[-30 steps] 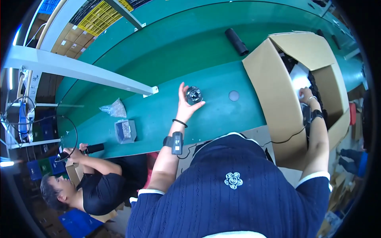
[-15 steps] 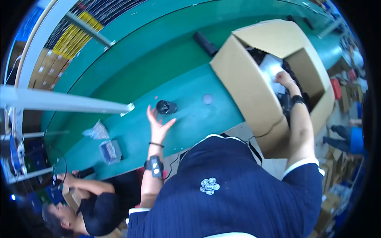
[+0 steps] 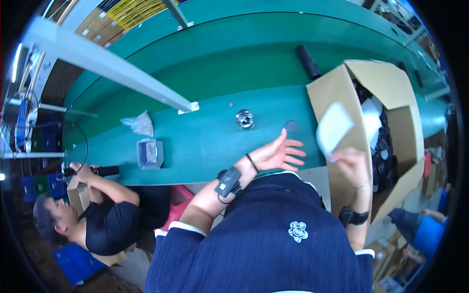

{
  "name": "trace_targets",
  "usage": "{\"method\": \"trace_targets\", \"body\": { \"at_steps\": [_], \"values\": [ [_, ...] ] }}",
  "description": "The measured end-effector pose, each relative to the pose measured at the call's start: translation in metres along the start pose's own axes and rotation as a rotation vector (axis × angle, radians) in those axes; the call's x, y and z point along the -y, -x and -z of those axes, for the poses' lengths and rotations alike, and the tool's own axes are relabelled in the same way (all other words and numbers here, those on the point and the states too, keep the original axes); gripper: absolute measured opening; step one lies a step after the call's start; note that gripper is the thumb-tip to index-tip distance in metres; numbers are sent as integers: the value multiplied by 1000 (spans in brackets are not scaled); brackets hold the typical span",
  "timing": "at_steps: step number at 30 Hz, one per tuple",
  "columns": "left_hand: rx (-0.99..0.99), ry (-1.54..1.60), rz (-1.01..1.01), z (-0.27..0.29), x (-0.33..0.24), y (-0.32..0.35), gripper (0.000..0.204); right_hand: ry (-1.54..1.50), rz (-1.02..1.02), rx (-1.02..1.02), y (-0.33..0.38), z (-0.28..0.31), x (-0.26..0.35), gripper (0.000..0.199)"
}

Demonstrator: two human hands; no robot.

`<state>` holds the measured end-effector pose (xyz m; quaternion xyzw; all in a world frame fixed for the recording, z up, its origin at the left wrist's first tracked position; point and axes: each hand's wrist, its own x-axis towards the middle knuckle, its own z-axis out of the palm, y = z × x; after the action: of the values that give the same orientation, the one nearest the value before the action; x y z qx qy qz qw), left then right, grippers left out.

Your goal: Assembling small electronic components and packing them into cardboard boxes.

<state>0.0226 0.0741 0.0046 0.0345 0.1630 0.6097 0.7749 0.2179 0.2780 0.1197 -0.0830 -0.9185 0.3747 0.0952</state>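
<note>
My left hand (image 3: pixel 277 155) hovers open, fingers spread, over the near edge of the green table (image 3: pixel 205 141), holding nothing. A small round metal part (image 3: pixel 245 118) lies on the table beyond it, apart from my fingers. A dark flat disc (image 3: pixel 291 126) lies to its right. My right hand (image 3: pixel 349 162) holds a white sheet-like packet (image 3: pixel 334 129) lifted in front of the open cardboard box (image 3: pixel 342 93) at the right. The box holds dark parts and white packing.
A black cylinder (image 3: pixel 308 61) lies on the belt behind the box. A small grey tray (image 3: pixel 149 153) and a crumpled clear bag (image 3: pixel 139 123) sit at the left. A white frame bar (image 3: pixel 112 66) crosses above. Another person in black (image 3: pixel 97 215) works at lower left.
My left hand let go of the round metal part and drew back toward me. My right hand came out of the box with the white packet.
</note>
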Motion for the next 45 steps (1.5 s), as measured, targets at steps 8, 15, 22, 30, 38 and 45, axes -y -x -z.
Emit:
{"method": "trace_targets", "body": {
  "at_steps": [8,15,22,30,38,45],
  "values": [
    [-229,-92,-239,23,18,-1,38,-242,32,174,-9,-85,25,15],
    [-352,-529,-475,12,18,12,32,-752,-479,1,-17,-105,2,19],
    [-292,-961,-516,2,6,17,33,-985,-591,136,-28,-87,-8,37],
    [-372,-1584,-635,-26,2,29,20,-1227,-518,122,-15,-102,-32,19],
    [-233,-1743,-849,-62,-6,22,32,-1482,-587,13,-5,-79,-11,16],
    [-332,-1296,-682,-73,-11,2,16,-683,-314,-336,8,105,27,22]
  ]
}}
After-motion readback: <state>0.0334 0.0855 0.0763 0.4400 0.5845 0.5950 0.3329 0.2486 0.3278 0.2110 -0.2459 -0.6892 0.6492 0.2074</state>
